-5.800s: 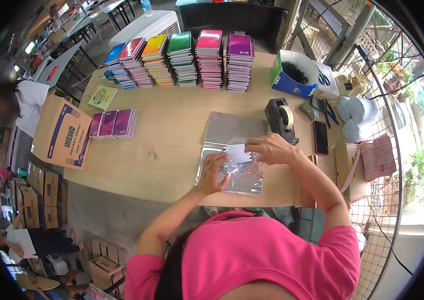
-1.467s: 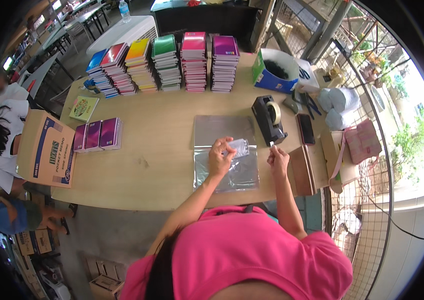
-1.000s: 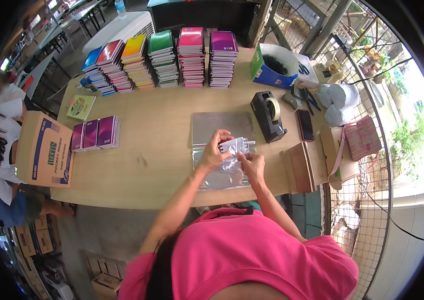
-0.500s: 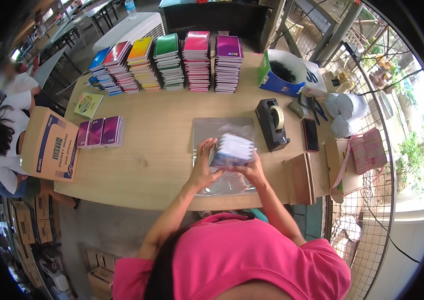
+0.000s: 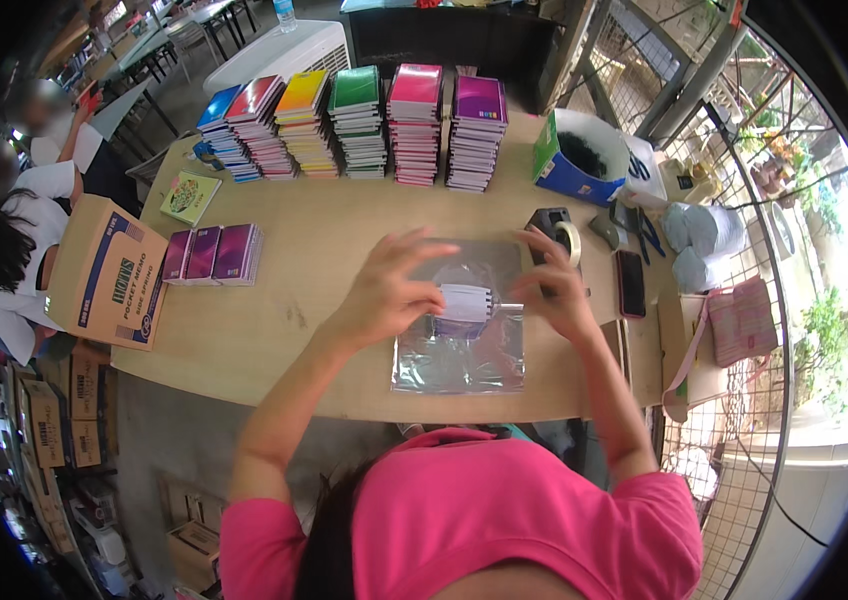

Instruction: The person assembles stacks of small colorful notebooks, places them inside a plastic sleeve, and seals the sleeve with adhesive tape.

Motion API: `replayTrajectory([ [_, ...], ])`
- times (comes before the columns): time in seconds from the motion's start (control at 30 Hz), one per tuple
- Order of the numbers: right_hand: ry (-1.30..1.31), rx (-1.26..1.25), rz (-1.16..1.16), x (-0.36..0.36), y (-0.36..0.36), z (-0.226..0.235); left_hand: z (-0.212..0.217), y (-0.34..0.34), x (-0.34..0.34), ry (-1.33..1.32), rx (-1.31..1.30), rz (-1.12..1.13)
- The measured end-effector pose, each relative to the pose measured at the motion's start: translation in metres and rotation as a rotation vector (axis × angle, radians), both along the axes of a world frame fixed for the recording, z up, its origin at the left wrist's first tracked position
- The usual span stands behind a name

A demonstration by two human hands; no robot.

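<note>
A small bundle of spiral-bound notebooks (image 5: 464,303), white on top, lies on clear plastic bags (image 5: 459,370) in front of me, with clear film around it. My left hand (image 5: 391,287) is raised at the bundle's left side, fingers spread, thumb close to its edge. On the other side my right hand (image 5: 556,287) hovers with fingers apart, just in front of the black tape dispenser (image 5: 551,222) and partly covering it. I see nothing held in either hand, though thin film at the fingertips would be hard to make out.
Tall notebook stacks (image 5: 359,120) in several colours line the table's far side. Purple notebook piles (image 5: 214,254) and a cardboard box (image 5: 112,275) stand left. To the right are a phone (image 5: 630,283), scissors (image 5: 650,232) and a blue-green box (image 5: 584,165). Other people sit at far left.
The bundle that both hands held above the plastic now rests on it. My hands have let go and moved apart, left hand leftward, right hand rightward. The view has shifted slightly.
</note>
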State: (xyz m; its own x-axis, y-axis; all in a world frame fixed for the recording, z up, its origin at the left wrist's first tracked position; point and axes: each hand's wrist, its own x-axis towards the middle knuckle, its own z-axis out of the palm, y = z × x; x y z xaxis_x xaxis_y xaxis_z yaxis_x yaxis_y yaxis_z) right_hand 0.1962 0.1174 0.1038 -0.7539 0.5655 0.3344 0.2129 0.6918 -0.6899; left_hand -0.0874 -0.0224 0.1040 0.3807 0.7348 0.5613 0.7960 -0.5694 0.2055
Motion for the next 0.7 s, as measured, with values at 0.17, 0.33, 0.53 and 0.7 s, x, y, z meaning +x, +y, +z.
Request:
replayTrajectory([
  [0.17, 0.296, -0.495, -0.009, -0.017, -0.048, -0.138, -0.152, -0.014, 0.061, -0.831, -0.388, 0.224],
  [0.33, 0.406, -0.825, 0.048, -0.033, -0.055, -0.169, -0.161, -0.009, 0.104, -1.260, -0.477, 0.018],
  [0.53, 0.136, 0.069, -0.236, -0.020, -0.065, -0.050, -0.153, -0.029, 0.131, -1.123, -0.084, 0.520],
  [0.7, -0.183, 0.431, -0.022, -0.011, -0.066, -0.019, -0.152, -0.029, 0.140, -0.837, 0.058, 0.615],
])
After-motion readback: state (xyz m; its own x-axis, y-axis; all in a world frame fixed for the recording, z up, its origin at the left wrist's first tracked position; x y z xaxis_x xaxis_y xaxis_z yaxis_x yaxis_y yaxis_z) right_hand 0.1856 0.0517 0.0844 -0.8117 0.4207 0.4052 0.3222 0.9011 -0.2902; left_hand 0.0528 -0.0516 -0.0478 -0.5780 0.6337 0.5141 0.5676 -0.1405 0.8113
